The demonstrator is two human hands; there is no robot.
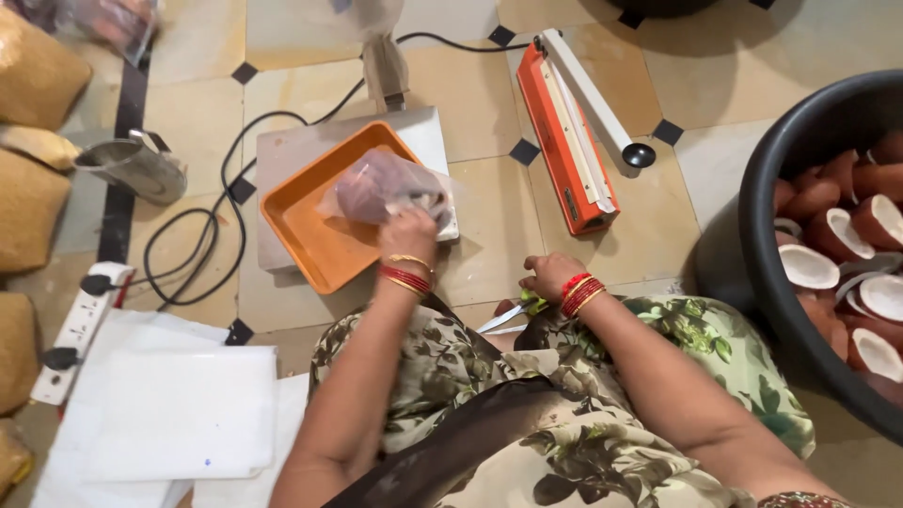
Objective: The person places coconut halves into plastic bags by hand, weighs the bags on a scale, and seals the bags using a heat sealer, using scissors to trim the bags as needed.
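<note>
Right hand (553,276) closes round a knife (503,318); my left hand (410,235) pinches the soft, slippery, light filled plastic bag (376,185) by its gathered neck over the orange tray (320,246).

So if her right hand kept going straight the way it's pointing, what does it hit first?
The right hand, gripping a knife, points left toward the left hand's forearm; that would likely come first, though depth is unclear.

An orange heat sealer (565,141) lies on the tiled floor (489,235) with its white arm raised. At the right stands a dark tub (767,235) of halved coconuts (837,240). Left are a white power strip (80,329), a metal scoop (132,167) and stacked clear bags (183,414).
</note>
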